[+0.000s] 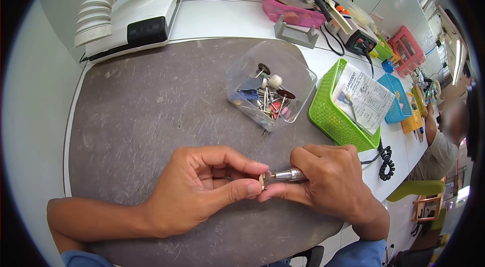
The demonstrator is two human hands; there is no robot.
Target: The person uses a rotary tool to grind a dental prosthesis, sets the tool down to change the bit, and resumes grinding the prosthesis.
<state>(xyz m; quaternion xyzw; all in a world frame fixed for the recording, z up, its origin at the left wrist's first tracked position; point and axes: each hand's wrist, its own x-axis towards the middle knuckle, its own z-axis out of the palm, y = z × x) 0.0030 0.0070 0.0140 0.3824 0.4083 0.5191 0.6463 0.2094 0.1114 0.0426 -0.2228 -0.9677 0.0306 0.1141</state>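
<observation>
My left hand point(202, 191) pinches a small cream-coloured dental piece point(261, 180) between thumb and fingertips; its exact shape is mostly covered. My right hand point(328, 178) is wrapped round a metal rotary handpiece point(289, 174), which points left. The handpiece's tip is right at the dental piece, and the right thumb reaches under it close to the left thumb. Both hands are above the brown work mat point(136, 115). Beyond them stands a clear plastic box point(298, 67) with several rotary burs, discs and polishing wheels.
A green basket point(323, 110) holding a printed paper bag point(365, 96) stands right of the box. A white dust extractor point(136, 24) with a ribbed hose is at the back left. A pink basket point(285, 12), a grey stand point(295, 33) and a control unit point(361, 42) line the back. Another person point(439, 151) sits far right.
</observation>
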